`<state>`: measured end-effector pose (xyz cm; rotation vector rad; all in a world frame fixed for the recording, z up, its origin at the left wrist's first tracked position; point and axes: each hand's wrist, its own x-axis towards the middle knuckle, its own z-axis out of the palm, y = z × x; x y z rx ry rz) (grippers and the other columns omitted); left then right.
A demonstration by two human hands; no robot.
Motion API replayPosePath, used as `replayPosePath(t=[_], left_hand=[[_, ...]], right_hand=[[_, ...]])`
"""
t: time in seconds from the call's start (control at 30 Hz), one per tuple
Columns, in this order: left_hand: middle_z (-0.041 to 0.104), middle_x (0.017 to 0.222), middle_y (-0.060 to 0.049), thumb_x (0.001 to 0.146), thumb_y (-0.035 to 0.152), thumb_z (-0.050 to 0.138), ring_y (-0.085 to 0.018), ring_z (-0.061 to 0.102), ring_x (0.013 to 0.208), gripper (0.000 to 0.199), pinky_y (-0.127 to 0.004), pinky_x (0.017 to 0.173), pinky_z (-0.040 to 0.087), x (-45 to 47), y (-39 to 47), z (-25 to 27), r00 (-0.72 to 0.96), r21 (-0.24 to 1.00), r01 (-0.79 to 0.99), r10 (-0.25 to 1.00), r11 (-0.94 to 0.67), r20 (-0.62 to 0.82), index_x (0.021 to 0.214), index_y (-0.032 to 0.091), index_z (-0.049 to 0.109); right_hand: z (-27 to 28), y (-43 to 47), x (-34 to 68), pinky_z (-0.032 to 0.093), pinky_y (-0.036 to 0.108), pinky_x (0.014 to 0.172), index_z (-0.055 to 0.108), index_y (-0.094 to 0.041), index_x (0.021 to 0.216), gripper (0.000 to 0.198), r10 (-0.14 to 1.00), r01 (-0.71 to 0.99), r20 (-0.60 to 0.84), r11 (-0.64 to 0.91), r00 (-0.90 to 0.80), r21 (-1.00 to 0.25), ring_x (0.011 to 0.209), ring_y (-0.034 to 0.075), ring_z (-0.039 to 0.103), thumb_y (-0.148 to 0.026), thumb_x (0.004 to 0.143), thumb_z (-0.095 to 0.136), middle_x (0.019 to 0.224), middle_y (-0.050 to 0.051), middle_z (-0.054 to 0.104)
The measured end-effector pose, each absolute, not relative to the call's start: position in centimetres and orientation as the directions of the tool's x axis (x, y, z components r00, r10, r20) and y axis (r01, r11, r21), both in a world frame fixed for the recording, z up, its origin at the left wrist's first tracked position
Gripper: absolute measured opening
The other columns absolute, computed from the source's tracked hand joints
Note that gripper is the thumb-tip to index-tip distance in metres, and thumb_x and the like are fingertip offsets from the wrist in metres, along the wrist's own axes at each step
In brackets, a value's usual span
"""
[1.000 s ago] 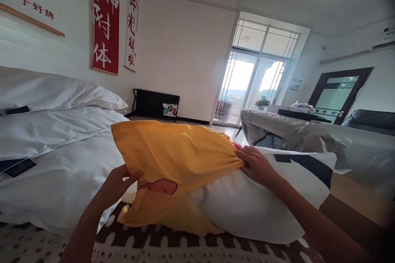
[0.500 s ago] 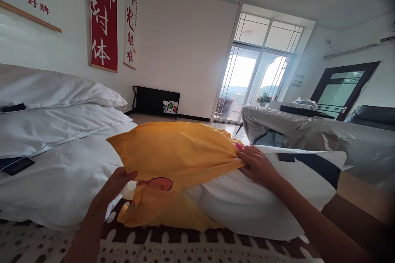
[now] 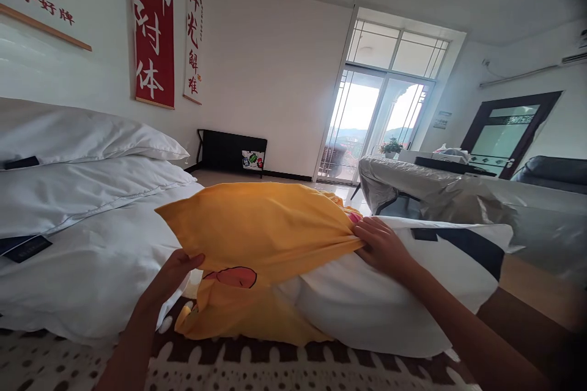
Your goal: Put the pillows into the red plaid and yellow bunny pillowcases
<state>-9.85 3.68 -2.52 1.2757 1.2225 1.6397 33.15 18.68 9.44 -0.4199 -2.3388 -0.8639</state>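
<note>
A yellow pillowcase [image 3: 261, 219] with a pink printed patch covers the left part of a white pillow [image 3: 380, 311]. The pillow's right end, with a dark blue band, sticks out of it. My left hand [image 3: 178, 268] pinches the pillowcase by its left edge, thumb on top. Further right, my right hand [image 3: 380, 244] grips the gathered yellow cloth near the pillowcase's opening, resting over the white pillow. Both lie on a brown and cream patterned blanket [image 3: 257, 369]. The fingertips of the right hand are partly hidden in the folds.
Several white pillows [image 3: 92, 195] are stacked on the left, close to my left hand. Beyond stand a black folding item [image 3: 224, 149] by the wall and a plastic-covered table [image 3: 413, 177] bearing a plant [image 3: 391, 146]. Glass doors [image 3: 376, 115] are at the back.
Almost nothing differs. Both hands keep their hold on the yellow cloth, and its left corner has shifted very slightly to the left.
</note>
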Motion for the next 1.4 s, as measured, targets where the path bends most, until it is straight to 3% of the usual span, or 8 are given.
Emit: replayPosePath(t=[0.77, 0.83, 0.9, 1.0, 1.07, 1.13, 1.23, 1.4], left_hand=[[0.073, 0.101, -0.008, 0.065, 0.045, 0.078, -0.032, 0.064, 0.103, 0.039, -0.044, 0.098, 0.046, -10.8, 4.5, -3.8, -0.245, 0.952, -0.090, 0.933, -0.294, 0.265, 0.093, 0.018, 0.075], [0.073, 0.101, -0.008, 0.064, 0.045, 0.078, -0.032, 0.064, 0.103, 0.040, -0.045, 0.099, 0.045, -10.8, 4.5, -3.8, -0.248, 0.954, -0.080, 0.933, -0.289, 0.262, 0.093, 0.018, 0.075], [0.073, 0.101, -0.009, 0.065, 0.045, 0.078, -0.032, 0.064, 0.103, 0.040, -0.045, 0.099, 0.045, -10.9, 4.5, -3.9, -0.252, 0.952, -0.077, 0.930, -0.295, 0.267, 0.094, 0.017, 0.075], [0.073, 0.101, -0.010, 0.065, 0.045, 0.078, -0.032, 0.065, 0.101, 0.041, -0.045, 0.096, 0.047, -10.9, 4.7, -4.1, -0.251, 0.947, -0.093, 0.928, -0.306, 0.276, 0.094, 0.017, 0.075], [0.074, 0.098, -0.010, 0.062, 0.045, 0.079, -0.032, 0.066, 0.098, 0.042, -0.045, 0.093, 0.050, -10.9, 4.7, -4.2, -0.259, 0.945, -0.104, 0.926, -0.310, 0.275, 0.092, 0.016, 0.075], [0.074, 0.097, -0.010, 0.060, 0.045, 0.081, -0.032, 0.067, 0.095, 0.043, -0.044, 0.090, 0.051, -11.0, 4.8, -4.3, -0.277, 0.944, -0.113, 0.922, -0.310, 0.270, 0.091, 0.016, 0.075], [0.073, 0.099, -0.010, 0.060, 0.044, 0.081, -0.032, 0.066, 0.097, 0.044, -0.044, 0.090, 0.051, -11.2, 4.7, -4.5, -0.283, 0.941, -0.129, 0.921, -0.314, 0.268, 0.094, 0.017, 0.075], [0.074, 0.098, -0.010, 0.065, 0.044, 0.077, -0.032, 0.065, 0.102, 0.041, -0.044, 0.095, 0.049, -11.5, 4.6, -4.9, -0.238, 0.948, -0.116, 0.936, -0.295, 0.261, 0.095, 0.017, 0.075]], right_hand=[[9.0, 18.8, 32.9, 0.040, 0.031, 0.068, 0.051, -0.020, 0.077, 0.011, 0.043, 0.450, 0.658, 0.763, -0.752, 0.464, 0.070, 0.019, 0.050, -0.021, 0.087, 0.047, 0.070, 0.005, 0.057], [9.3, 18.8, 33.1, 0.041, 0.032, 0.070, 0.052, -0.020, 0.077, 0.012, 0.120, 0.467, 0.660, 0.798, -0.742, 0.380, 0.071, 0.019, 0.052, -0.025, 0.086, 0.048, 0.071, 0.005, 0.058], [10.3, 18.6, 33.6, 0.043, 0.033, 0.072, 0.055, -0.020, 0.082, 0.014, 0.290, 0.493, 0.625, 0.852, -0.725, 0.176, 0.075, 0.020, 0.055, -0.033, 0.084, 0.052, 0.077, 0.006, 0.061], [13.1, 18.4, 34.4, 0.046, 0.033, 0.072, 0.051, -0.020, 0.119, 0.051, 0.581, 0.503, 0.369, 0.814, -0.726, -0.292, 0.082, 0.022, 0.061, -0.051, 0.079, 0.059, 0.091, 0.007, 0.066], [14.8, 18.4, 34.3, 0.047, 0.033, 0.071, 0.036, -0.021, 0.138, 0.073, 0.691, 0.549, 0.225, 0.696, -0.687, -0.463, 0.080, 0.022, 0.062, -0.060, 0.079, 0.054, 0.088, 0.005, 0.068], [15.8, 18.6, 33.6, 0.046, 0.035, 0.073, 0.036, -0.022, 0.140, 0.076, 0.782, 0.655, 0.275, 0.621, -0.560, -0.431, 0.078, 0.023, 0.062, -0.064, 0.079, 0.052, 0.085, 0.004, 0.068], [15.6, 19.0, 31.7, 0.043, 0.038, 0.082, 0.053, -0.024, 0.126, 0.068, 0.776, 0.785, 0.411, 0.588, -0.478, -0.195, 0.089, 0.026, 0.061, -0.065, 0.072, 0.059, 0.101, 0.007, 0.066], [14.5, 19.6, 29.9, 0.039, 0.037, 0.087, 0.064, -0.020, 0.091, 0.050, 0.717, 0.743, 0.233, 0.669, -0.657, 0.033, 0.101, 0.029, 0.055, -0.065, 0.071, 0.059, 0.103, 0.009, 0.064]])
